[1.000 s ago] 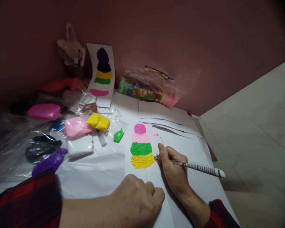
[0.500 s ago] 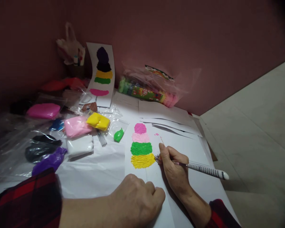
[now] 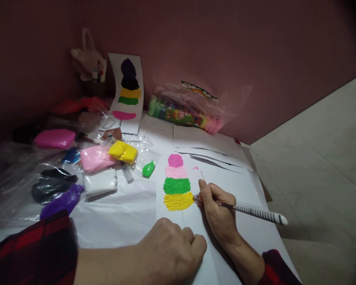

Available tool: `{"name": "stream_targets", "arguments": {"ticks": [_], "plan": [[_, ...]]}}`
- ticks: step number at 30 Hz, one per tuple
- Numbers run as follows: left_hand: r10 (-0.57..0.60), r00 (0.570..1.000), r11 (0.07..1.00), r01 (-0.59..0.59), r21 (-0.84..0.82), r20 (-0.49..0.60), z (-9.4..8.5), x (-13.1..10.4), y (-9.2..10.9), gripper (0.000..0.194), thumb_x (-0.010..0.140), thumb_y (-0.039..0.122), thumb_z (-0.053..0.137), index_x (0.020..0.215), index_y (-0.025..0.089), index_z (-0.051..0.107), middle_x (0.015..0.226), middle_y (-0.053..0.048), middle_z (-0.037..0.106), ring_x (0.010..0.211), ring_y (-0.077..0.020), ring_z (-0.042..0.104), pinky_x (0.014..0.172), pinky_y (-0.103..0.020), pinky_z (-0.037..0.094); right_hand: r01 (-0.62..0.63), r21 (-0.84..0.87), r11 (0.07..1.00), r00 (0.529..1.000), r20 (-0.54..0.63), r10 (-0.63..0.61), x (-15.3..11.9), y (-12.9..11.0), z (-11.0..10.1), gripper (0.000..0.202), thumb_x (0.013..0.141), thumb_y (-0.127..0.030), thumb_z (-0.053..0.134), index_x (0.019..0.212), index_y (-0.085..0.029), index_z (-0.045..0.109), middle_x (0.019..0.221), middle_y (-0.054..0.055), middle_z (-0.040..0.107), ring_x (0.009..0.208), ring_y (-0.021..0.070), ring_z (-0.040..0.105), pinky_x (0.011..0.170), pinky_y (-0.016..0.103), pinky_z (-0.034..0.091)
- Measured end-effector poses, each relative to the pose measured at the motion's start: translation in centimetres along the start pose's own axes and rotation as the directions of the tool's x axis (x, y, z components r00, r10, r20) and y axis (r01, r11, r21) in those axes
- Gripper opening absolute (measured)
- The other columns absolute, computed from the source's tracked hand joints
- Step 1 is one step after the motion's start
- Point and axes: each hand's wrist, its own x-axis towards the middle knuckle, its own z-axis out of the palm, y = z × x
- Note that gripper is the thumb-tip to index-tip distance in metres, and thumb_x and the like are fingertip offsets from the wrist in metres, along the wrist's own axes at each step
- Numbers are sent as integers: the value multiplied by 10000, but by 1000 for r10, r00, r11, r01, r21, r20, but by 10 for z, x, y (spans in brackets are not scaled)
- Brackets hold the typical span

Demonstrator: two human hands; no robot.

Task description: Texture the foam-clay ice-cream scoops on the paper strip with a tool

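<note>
My right hand grips a fork with a patterned black-and-white handle; its tines touch the right edge of the yellow clay band. Above that band, a green band, a light pink band and a darker pink blob are stacked on a white paper strip. All the clay has a ridged surface. My left hand rests curled on the lower part of the paper, its fingertips tucked under and hidden. A thin stick shows just beyond my right fingertips.
Bagged clay lies at left: yellow, pink, white, purple and green. A card with clay bands leans on the wall. A clear bag of coloured clay and paper sheets lie behind.
The fork's handle end has shifted very slightly right. Both hands stay in nearly the same place.
</note>
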Motion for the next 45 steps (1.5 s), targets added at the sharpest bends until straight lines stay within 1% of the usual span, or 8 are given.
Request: {"name": "stream_targets", "arguments": {"ticks": [4,7,12,21,27,34,41,45], "plan": [[2,1000,1000,-2,-1,3,0,0,0,145,709,68,525,729,189,448,567,23,564,359,-173,510,293,-289,409,0,9,1000,1000,12,0,0,1,0,496,933,-403,552,499,-188,443,469,-54,385,457,88,355,443,237,310],[5,999,1000,-5,-15,34,0,0,0,132,724,73,511,741,188,449,572,19,565,366,-172,518,301,-282,405,0,9,1000,1000,12,0,-1,1,0,494,933,-404,553,501,-189,448,472,-52,391,457,91,360,445,241,311],[-6,998,1000,6,-10,63,-2,0,0,150,698,55,516,739,186,452,580,14,580,368,-181,528,304,-291,417,9,4,1000,1000,12,-9,-1,0,0,498,934,-407,553,497,-188,453,470,-51,387,456,92,358,448,247,307],[1,998,1000,0,-10,58,-1,0,1,147,720,64,509,749,193,444,577,14,570,370,-177,514,309,-281,384,-3,-2,1000,1000,24,3,-1,1,0,501,937,-413,545,499,-192,440,471,-53,374,455,89,346,445,251,286],[-1,999,1000,2,-5,43,-1,-1,1,144,735,88,533,751,192,434,574,16,566,373,-172,521,327,-267,390,11,-20,1000,999,30,-10,0,1,0,500,936,-413,546,499,-189,455,472,-46,400,452,92,366,450,257,285],[4,997,1000,-2,-21,83,-2,0,0,154,715,94,556,749,186,437,588,9,582,381,-175,529,330,-269,405,8,-14,1000,999,40,-8,-1,3,0,501,936,-418,549,502,-187,457,473,-42,410,457,94,375,450,251,299],[-8,999,1000,8,-9,35,0,-2,1,160,735,75,525,739,194,418,578,16,570,382,-160,525,338,-249,390,21,-19,1000,999,40,-20,0,3,0,506,936,-421,552,499,-185,448,468,-45,395,452,88,359,442,246,292],[-5,999,1000,6,-9,51,1,-1,1,167,717,85,552,742,190,425,576,14,576,379,-164,526,333,-253,395,19,-31,999,999,43,-18,-1,3,0,508,934,-423,552,497,-184,452,470,-46,395,455,88,356,442,245,291]]}}
